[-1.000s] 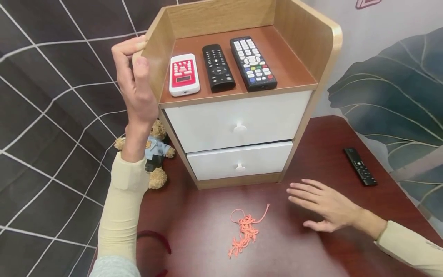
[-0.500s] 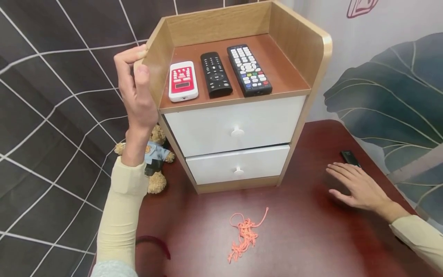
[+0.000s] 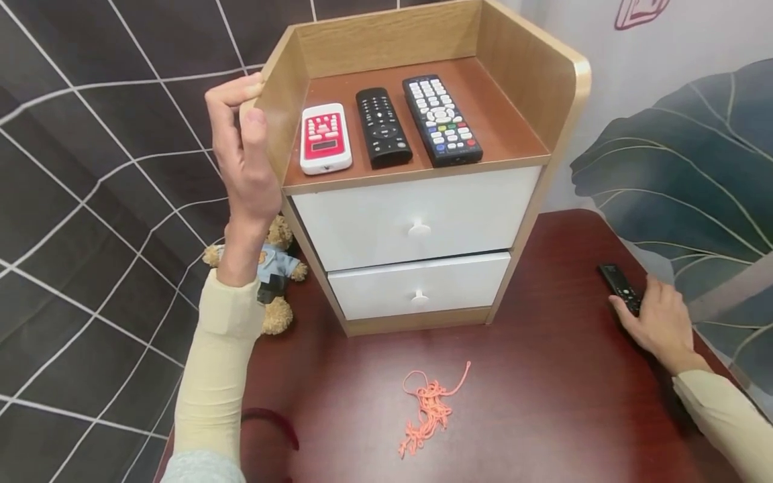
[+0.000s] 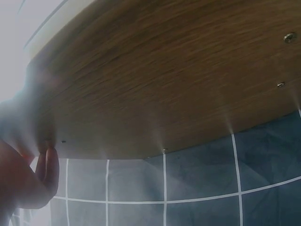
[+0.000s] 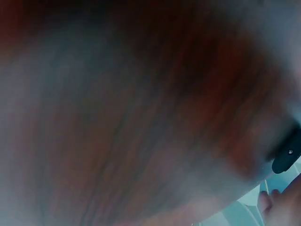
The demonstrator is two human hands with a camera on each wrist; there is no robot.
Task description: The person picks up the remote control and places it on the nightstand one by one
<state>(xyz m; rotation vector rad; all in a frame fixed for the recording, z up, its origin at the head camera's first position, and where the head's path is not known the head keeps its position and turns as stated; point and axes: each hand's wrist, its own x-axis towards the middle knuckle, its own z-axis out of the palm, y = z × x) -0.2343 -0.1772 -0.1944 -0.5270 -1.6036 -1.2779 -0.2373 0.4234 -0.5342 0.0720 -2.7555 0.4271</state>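
My left hand (image 3: 247,161) grips the front edge of the left side panel (image 3: 279,107) of a small wooden cabinet with two white drawers (image 3: 417,215), thumb in front and fingers behind. In the left wrist view, fingers (image 4: 51,167) show at the wood panel (image 4: 155,84). At the right side of the table, my right hand (image 3: 661,329) holds the near end of a black remote control (image 3: 619,282). Its thumb lies on the left side, its fingers on the right; the hand hides that end. The right wrist view is mostly blurred.
On the cabinet top lie a white-and-red remote (image 3: 326,139), a slim black remote (image 3: 383,127) and a larger black remote with white buttons (image 3: 442,121). Tangled orange string (image 3: 430,409) lies on the dark red table (image 3: 531,402). A teddy bear (image 3: 274,268) sits left of the cabinet.
My right hand has moved right across the table to the black remote and come round its near end. The left hand has kept its grip on the cabinet panel.
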